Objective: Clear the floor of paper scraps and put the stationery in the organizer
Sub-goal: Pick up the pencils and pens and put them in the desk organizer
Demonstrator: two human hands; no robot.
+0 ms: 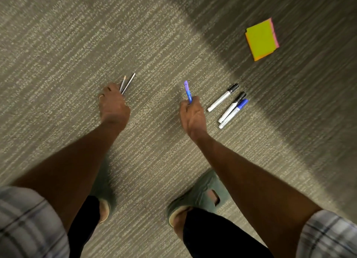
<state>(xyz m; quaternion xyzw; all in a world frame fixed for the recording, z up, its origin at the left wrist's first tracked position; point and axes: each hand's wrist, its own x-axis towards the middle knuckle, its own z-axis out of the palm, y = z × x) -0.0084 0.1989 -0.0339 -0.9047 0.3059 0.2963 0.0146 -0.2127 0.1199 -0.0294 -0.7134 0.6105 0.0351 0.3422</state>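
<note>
While left fingers [111, 88] grip two pens [128, 83] | right fingers [195, 100] grip blue pen [187, 90]

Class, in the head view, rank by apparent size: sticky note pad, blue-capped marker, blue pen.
1. sticky note pad
2. blue-capped marker
3. blue pen, partly hidden by the right hand, so unsure.

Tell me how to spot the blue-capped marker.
Find the green sticky-note pad on the carpet, then look below it, beside the right hand. The blue-capped marker lies nearest the feet; the other two markers have black caps.
</note>
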